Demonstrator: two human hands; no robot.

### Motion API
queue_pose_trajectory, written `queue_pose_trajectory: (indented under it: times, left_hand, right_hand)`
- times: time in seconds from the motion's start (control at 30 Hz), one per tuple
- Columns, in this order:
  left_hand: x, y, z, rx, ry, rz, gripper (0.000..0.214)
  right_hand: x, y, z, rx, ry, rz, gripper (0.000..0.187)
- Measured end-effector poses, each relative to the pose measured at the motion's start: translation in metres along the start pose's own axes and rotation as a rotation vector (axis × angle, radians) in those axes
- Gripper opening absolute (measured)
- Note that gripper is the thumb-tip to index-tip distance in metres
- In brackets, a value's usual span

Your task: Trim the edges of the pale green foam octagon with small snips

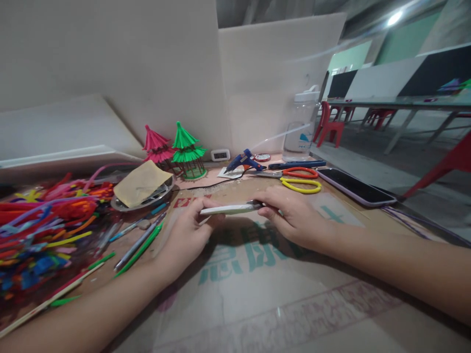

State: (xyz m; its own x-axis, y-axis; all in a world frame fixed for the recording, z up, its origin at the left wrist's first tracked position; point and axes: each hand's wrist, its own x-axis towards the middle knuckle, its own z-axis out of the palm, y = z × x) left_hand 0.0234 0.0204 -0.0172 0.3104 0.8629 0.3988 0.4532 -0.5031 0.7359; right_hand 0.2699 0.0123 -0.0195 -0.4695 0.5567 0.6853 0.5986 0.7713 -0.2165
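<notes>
My left hand (pixel 191 230) and my right hand (pixel 290 215) together hold a thin pale stick-like object (pixel 228 209) just above a cardboard sheet (pixel 250 284) with teal lettering. The left fingers pinch its left end. The right fingers pinch its right end, where a dark metal tip shows. Both hands are closed on it.
A heap of coloured pipe cleaners (pixel 40 220) lies left, beside pens (pixel 140 242) and a metal dish under yellow paper (pixel 142 184). Two paper pagodas (pixel 176 149), a blue glue gun (pixel 243 161), scissors (pixel 300 179), a phone (pixel 355 186) and a bottle (pixel 301 127) stand behind.
</notes>
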Motion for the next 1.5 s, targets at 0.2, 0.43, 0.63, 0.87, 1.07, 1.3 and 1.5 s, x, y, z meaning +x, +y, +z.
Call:
queue_pose_trajectory:
  times: [0.2,0.43,0.63,0.87,1.07,1.3,1.5]
  left_hand:
    - [0.0007,0.0032,0.0005,-0.028,-0.007,0.051,0.004]
    - [0.0005,-0.002,0.0013,-0.024,0.014,0.04,0.005]
    - [0.0015,0.0009,0.0016,-0.018,-0.009,0.048,0.004]
    - [0.0008,0.0013,0.0018,-0.013,0.003,0.021,0.008]
    - [-0.0001,0.0004,0.002,0.0,-0.027,0.059,0.006]
    - [0.0009,-0.0012,0.0041,-0.044,-0.041,0.078,0.003]
    - [0.0003,-0.0019,0.0043,-0.037,-0.04,0.079,0.003]
  right_hand:
    - [0.0001,0.0001,0.0006,-0.002,-0.015,-0.044,0.032]
    - [-0.0002,0.0019,0.0005,0.012,-0.045,-0.033,0.031]
    - [0.0,0.0023,0.0013,0.028,-0.011,-0.031,0.029]
    - [-0.0001,0.0023,0.0004,0.076,0.017,0.036,0.027]
    - [0.0009,-0.0001,0.0007,0.086,-0.011,-0.039,0.029]
    - [-0.0002,-0.0023,0.0011,0.076,-0.025,-0.063,0.029]
    - [0.0003,-0.0026,0.0001,0.079,-0.027,-0.085,0.03]
